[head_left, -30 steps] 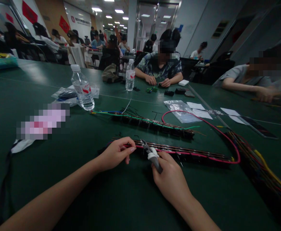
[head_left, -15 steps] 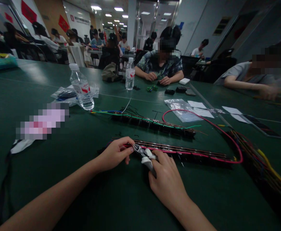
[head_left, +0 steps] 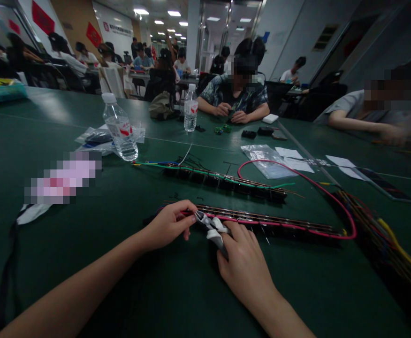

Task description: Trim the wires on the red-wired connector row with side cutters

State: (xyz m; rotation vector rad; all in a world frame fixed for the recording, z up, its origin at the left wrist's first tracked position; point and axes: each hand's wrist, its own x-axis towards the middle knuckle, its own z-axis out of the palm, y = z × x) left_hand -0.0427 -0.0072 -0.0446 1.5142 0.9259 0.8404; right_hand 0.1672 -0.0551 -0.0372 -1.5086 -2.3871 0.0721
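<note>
**Pink wire at the cutter's tip**

Pink wire (head_left: 262,221) runs along the near terminal strip (head_left: 269,224) on the green desk (head_left: 86,234), then loops back in a wide arc at the far right end. Your left hand (head_left: 168,226) pinches its free end between thumb and forefinger, right at the strip's left end. Your right hand (head_left: 242,263) is wrapped tight around the white handles of the side cutters (head_left: 209,224), whose nose touches or nearly touches the wire just beside your left fingertips; whether the blades have bitten is too small to tell.

It looks like a trimming step at the wire's end. The next move calls for a steady pinch and a cut placed clear of your fingertips.

Further out, a second strip (head_left: 223,180) with green wire lies behind, a water bottle (head_left: 121,129) stands to the left, and a bundle of coloured wires (head_left: 384,234) trails off right. Other people work across the desk.
</note>
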